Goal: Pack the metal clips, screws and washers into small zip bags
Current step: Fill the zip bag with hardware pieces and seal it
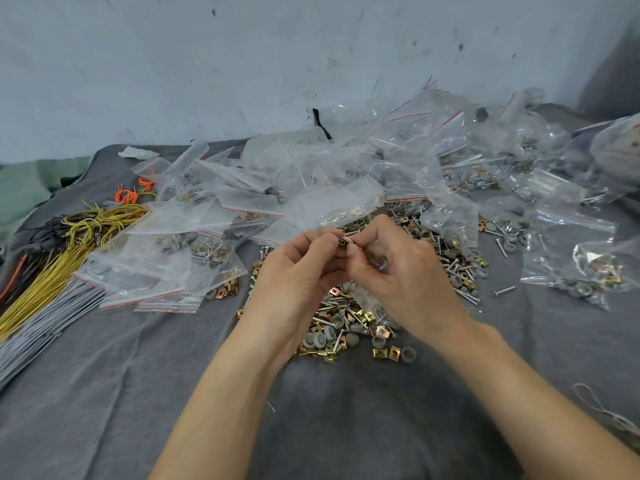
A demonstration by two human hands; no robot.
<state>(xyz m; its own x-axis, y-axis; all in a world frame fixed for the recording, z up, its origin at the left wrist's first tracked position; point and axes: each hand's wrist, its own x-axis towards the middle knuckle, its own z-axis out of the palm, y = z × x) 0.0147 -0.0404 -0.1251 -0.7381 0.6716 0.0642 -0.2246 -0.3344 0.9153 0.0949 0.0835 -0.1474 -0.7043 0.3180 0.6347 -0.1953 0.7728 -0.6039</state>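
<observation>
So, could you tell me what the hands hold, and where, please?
The left hand and right hand pinch a small metal clip by its ends; the right hand also seems to hold a clear bag.

Head-worn camera looks forward and down, close over the hands (346, 268).

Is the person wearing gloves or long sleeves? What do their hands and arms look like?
No gloves! The left hand and the right hand are both bare, and the fingers have short, plain nails. I see no rings, watch or bracelet. The left forearm and the right forearm are bare down to the picture's edge, so no sleeves show.
</observation>
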